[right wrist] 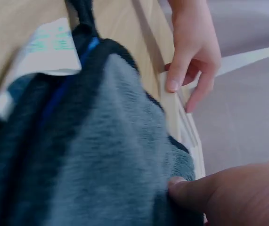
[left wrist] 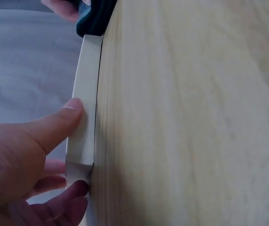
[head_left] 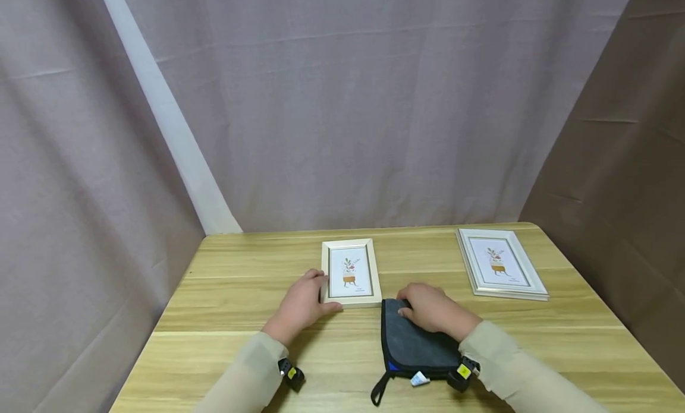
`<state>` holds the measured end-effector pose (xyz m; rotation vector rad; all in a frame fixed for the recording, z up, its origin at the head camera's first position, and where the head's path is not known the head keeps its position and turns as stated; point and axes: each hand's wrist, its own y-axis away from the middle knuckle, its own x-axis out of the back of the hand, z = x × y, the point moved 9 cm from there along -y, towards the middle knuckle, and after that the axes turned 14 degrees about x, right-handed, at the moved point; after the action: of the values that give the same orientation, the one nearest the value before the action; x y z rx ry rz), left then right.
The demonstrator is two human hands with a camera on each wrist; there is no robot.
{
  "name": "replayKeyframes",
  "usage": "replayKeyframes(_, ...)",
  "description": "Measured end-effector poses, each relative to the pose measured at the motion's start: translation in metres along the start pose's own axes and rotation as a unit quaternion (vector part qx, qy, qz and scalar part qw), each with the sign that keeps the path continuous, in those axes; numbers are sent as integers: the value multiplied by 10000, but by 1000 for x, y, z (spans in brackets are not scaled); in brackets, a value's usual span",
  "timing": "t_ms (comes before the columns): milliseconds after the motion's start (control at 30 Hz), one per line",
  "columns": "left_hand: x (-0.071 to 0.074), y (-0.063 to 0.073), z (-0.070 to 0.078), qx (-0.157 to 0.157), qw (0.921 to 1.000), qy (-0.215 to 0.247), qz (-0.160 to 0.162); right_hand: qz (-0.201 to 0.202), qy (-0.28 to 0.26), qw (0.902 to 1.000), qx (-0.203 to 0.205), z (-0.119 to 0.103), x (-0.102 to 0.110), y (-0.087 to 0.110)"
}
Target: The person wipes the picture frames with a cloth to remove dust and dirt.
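Observation:
A cream picture frame [head_left: 377, 282] with a plant print lies face up on the table. My left hand [head_left: 302, 303] holds its near left corner, the thumb along the near side and the fingers at the left side. In the left wrist view the thumb [left wrist: 61, 122] rests against the frame's side [left wrist: 85, 103]. My right hand [head_left: 430, 308] grips a folded grey cloth [head_left: 423, 347] with black edging, a hanging loop and a white tag [right wrist: 54, 49]. The cloth's far left corner is right beside the frame's near right corner. Some right fingers are hidden.
A stack of white picture frames [head_left: 503, 264] lies at the table's back right, the top one with a similar plant print. The wooden table [head_left: 241, 282] meets a draped curtain [head_left: 342, 134] at the back and on both sides.

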<state>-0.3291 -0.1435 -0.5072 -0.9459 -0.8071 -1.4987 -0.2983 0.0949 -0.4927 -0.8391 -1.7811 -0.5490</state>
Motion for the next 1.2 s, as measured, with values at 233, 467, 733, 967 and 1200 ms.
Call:
replayKeyframes(233, -1, 3, 0, -11, 10000, 8, -69, 502, -332, 9971, 464, -11, 27, -2)
replayKeyframes(467, 4, 1, 1, 67, 9999, 150, 22, 785, -212, 9965, 182, -7, 30, -17)
replayKeyframes(733, 2, 1, -1, 212, 9993, 287, -124, 1305, 615, 9895, -72, -24, 34, -8)
replayKeyframes(967, -2, -1, -5, 167, 9991, 200, -328, 470, 544, 9974, 36, -47, 13, -5)
replayKeyframes(1200, -2, -2, -5, 188, 9983, 307, -469, 326, 579, 9974, 263, -50, 4, -8)
